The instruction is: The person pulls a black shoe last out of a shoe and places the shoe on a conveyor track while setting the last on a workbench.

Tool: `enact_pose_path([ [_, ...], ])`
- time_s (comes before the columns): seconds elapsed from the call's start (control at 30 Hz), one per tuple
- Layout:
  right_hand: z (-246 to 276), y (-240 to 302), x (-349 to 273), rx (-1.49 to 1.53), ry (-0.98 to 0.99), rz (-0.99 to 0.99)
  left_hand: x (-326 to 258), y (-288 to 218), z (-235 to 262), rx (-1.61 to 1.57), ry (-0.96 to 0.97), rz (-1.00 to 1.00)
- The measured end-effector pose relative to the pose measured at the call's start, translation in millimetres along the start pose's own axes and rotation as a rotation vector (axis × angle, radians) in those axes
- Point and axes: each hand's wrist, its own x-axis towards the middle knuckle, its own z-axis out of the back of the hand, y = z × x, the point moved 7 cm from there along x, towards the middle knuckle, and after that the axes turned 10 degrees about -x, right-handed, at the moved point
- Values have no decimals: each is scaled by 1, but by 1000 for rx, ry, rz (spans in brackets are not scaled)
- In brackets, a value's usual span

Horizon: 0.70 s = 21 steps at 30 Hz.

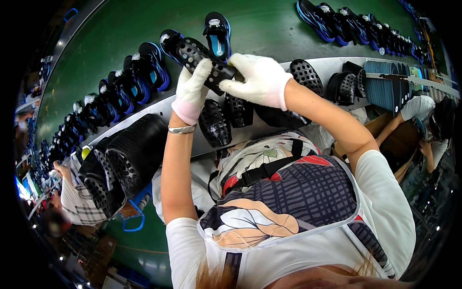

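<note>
Now | both gloved hands, left hand (191,89) and right hand (257,79), clasp one black perforated clog (204,60) at upper centre, seemingly mid-inspection | next likely needs turning it over | blue-black sandals (144,67) line green conveyor (269,26) | no labels legible; grey ledge (332,62) holds more clogs.

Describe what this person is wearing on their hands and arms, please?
Both hands wear white knitted gloves with pale pink cuffs: the left hand and the right hand. A silver bracelet circles the left wrist just below the glove cuff. The forearms are uncovered, and short white sleeves end above the elbows. No rings or watch can be made out.
</note>
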Motion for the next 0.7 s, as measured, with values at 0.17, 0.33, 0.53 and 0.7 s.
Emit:
enact_pose_path([
  [0.17, -6, 3, 27, 69, -118, -37, 15, 2, 17, -48, -16, 16],
  [0.33, -10, -21, 41, 18, 57, -119, 30, 13, 37, 385, -79, 295],
  [0.53, -24, -83, 52, -56, 137, -199, 57, 27, 36, 1391, 313, -332],
  [0.7, -19, -99, 71, 178, 303, -322, 94, 61, 41, 1487, 240, -168],
])
